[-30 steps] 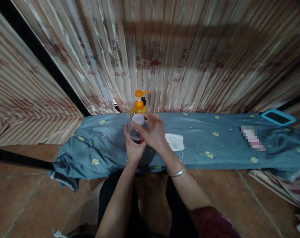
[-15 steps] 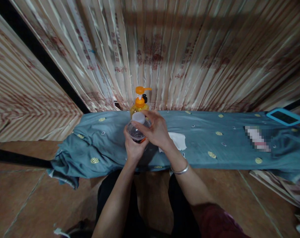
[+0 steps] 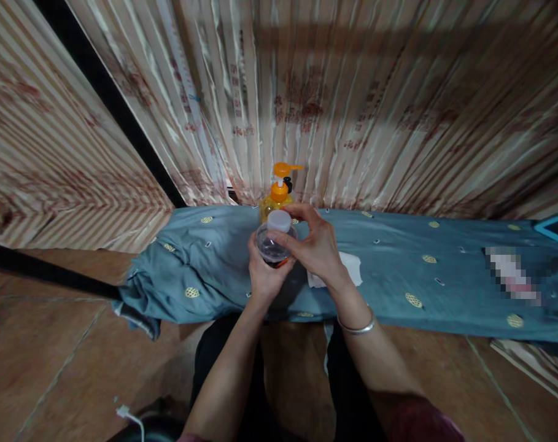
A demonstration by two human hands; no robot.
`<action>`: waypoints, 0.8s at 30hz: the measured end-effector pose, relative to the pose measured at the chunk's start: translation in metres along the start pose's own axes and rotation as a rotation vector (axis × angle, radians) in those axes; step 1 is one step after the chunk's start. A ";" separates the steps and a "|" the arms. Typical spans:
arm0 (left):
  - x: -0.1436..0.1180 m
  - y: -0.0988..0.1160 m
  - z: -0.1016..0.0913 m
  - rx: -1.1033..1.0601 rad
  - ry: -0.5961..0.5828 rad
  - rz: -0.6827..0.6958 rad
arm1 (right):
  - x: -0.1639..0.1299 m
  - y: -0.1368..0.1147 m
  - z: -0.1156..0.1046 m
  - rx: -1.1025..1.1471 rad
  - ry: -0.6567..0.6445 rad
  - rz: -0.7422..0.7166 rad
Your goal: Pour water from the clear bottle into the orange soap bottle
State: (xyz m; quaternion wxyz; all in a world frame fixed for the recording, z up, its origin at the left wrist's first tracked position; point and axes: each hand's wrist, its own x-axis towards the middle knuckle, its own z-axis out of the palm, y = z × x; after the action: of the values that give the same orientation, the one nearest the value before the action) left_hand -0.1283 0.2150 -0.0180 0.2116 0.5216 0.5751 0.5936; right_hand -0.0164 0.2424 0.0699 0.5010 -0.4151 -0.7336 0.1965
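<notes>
Watching the head cam feed here. Both hands are on a small clear bottle with a white cap, held just above the blue cloth that's spread over a low bench-like surface.

The left hand is wrapped around the bottle from below and from the side nearest the person, fingers closed on the body. The right hand comes in from the right with its fingers curled around the upper part of the bottle, thumb and fingertips right up beside the cap. So both hands are clamped on it, neither one loose. There's something dark and orange-ish at the bottom of the bottle, but I can't tell what it is.

Just behind the bottle, on the far edge of the cloth, stands a yellow pump bottle with an orange pump head, upright against the striped curtain. Just right of the bottle, partly under the right wrist, a white tissue lies flat on the cloth. A silver bangle sits on the right wrist.

Far right of the bottle, at the edge of the shot, a corner of a light blue tray or frame pokes in. Down near the floor, left of the person's knees, a white cable lies on the brown tiles.
</notes>
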 end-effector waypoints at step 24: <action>-0.001 -0.004 0.002 -0.038 -0.001 -0.002 | 0.000 -0.009 0.011 -0.109 0.100 -0.077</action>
State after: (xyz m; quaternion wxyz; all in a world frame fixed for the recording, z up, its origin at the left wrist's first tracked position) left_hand -0.1277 0.2158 -0.0225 0.2222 0.5172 0.5643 0.6039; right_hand -0.0298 0.2385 0.0717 0.5207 -0.4224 -0.7328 0.1160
